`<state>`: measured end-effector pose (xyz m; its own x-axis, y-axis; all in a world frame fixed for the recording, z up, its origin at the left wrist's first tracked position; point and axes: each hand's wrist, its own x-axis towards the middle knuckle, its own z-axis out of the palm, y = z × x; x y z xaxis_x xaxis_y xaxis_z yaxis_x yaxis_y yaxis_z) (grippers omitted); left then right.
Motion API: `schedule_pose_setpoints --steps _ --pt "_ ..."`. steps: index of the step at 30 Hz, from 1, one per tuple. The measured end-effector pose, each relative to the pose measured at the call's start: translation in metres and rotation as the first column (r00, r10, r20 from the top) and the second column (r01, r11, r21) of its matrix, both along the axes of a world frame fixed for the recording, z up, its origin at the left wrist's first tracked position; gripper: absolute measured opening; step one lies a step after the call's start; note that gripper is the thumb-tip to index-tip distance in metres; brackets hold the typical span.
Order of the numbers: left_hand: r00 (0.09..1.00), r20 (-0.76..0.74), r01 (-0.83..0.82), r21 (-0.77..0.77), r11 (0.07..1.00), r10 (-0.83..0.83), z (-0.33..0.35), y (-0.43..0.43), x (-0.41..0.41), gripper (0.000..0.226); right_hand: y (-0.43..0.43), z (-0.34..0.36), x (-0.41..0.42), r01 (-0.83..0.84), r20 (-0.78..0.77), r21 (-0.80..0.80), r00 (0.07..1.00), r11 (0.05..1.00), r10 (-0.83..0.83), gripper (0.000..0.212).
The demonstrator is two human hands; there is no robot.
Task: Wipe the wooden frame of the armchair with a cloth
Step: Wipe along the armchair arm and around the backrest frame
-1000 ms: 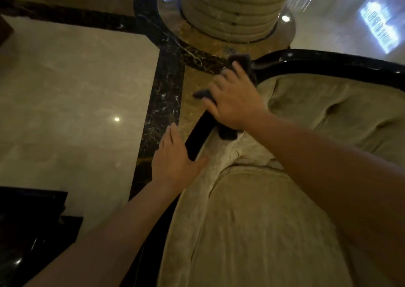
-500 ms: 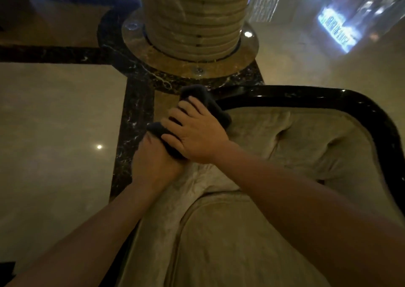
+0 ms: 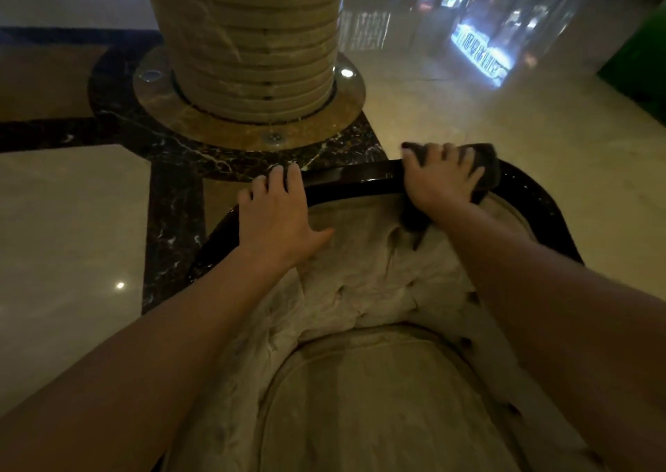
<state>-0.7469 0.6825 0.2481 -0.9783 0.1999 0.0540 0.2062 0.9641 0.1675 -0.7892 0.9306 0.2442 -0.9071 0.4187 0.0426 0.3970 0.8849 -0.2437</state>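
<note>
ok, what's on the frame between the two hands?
Head view: only bare dark wooden frame lies between the left hand and the right hand, which presses the dark cloth on the rail.

Both bare forearms are being stretched forward toward the chair's frame (image 3: 360, 179). The left hand (image 3: 279, 219) is being laid flat on its left corner, fingers spread and thumb out. The right hand (image 3: 438, 178) is being pressed, fingers curled, onto the cloth (image 3: 488, 169) farther right along it.

Right hand (image 3: 438, 179) slid cloth (image 3: 486, 169) rightward, seemingly; hands parted.
</note>
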Motion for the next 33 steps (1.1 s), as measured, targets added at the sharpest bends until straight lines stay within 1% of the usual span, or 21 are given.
schedule_pose_setpoints --steps 2,4,6,7,8,9,12,14,17,19,20,24,25,28,31,33 --pt "1.0 0.013 -0.004 -0.032 0.999 0.005 0.002 0.015 -0.006 0.117 -0.032 -0.011 0.009 -0.198 -0.072 0.046 0.977 0.979 0.201 0.064" --pt "1.0 0.01 0.003 -0.059 0.998 -0.003 0.004 0.034 -0.013 0.116 -0.041 -0.019 0.02 -0.372 -0.121 0.12 0.915 0.92 0.386 0.061" --pt "1.0 0.005 0.007 -0.099 0.995 -0.007 0.006 0.058 -0.017 0.114 -0.018 -0.019 0.021 -0.504 -0.098 0.173 0.846 0.846 0.524 0.06" --pt "1.0 -0.003 0.005 -0.112 0.994 -0.006 0.007 0.071 -0.019 0.114 0.002 -0.019 0.018 -0.548 -0.081 0.192 0.818 0.814 0.57 0.061" --pt "1.0 -0.011 0.008 -0.118 0.993 -0.009 0.008 0.084 -0.02 0.113 0.022 -0.019 0.016 -0.56 -0.075 0.194 0.81 0.805 0.582 0.062" --pt "0.999 -0.021 0.021 -0.126 0.992 -0.024 0.008 0.1 -0.022 0.112 0.046 -0.019 0.014 -0.535 -0.083 0.174 0.829 0.827 0.553 0.064" --pt "0.994 -0.044 0.094 -0.147 0.985 -0.102 0.011 0.153 -0.029 0.102 0.118 -0.023 0.013 -0.366 -0.117 0.071 0.921 0.928 0.372 0.066" --pt "0.986 -0.064 0.141 -0.143 0.98 -0.152 0.01 0.194 -0.035 0.093 0.146 -0.026 0.012 -0.296 -0.12 0.038 0.947 0.954 0.299 0.064" --pt "0.975 -0.085 0.191 -0.15 0.97 -0.205 0.008 0.25 -0.04 0.084 0.166 -0.036 0.023 -0.211 -0.175 -0.002 0.963 0.978 0.207 0.061" --pt "0.961 -0.123 0.225 -0.163 0.961 -0.246 0.003 0.284 -0.039 0.083 0.182 -0.047 0.035 -0.132 -0.233 -0.038 0.965 0.99 0.12 0.06" --pt "0.952 -0.13 0.249 -0.189 0.95 -0.275 0.0 0.3 -0.037 0.084 0.193 -0.054 0.044 -0.089 -0.246 -0.08 0.967 0.993 0.067 0.06" --pt "0.904 -0.134 0.353 -0.302 0.885 -0.406 -0.006 0.337 -0.032 0.084 0.228 -0.084 0.098 0.094 -0.182 -0.248 0.973 0.964 -0.142 0.063" --pt "0.884 -0.123 0.391 -0.33 0.859 -0.45 -0.009 0.35 -0.029 0.084 0.239 -0.095 0.119 0.145 -0.151 -0.259 0.97 0.955 -0.188 0.064" --pt "0.82 -0.056 0.507 -0.393 0.768 -0.57 -0.028 0.399 -0.011 0.079 0.264 -0.121 0.18 0.253 -0.062 -0.209 0.96 0.944 -0.271 0.068" --pt "0.75 0.025 0.603 -0.436 0.668 -0.661 -0.054 0.444 0.028 0.071 0.275 -0.131 0.227 0.297 -0.023 -0.156 0.952 0.942 -0.304 0.07" --pt "0.724 0.083 0.643 -0.439 0.628 -0.684 -0.071 0.469 0.055 0.068 0.281 -0.135 0.259 0.327 -0.007 -0.108 0.944 0.939 -0.329 0.069"
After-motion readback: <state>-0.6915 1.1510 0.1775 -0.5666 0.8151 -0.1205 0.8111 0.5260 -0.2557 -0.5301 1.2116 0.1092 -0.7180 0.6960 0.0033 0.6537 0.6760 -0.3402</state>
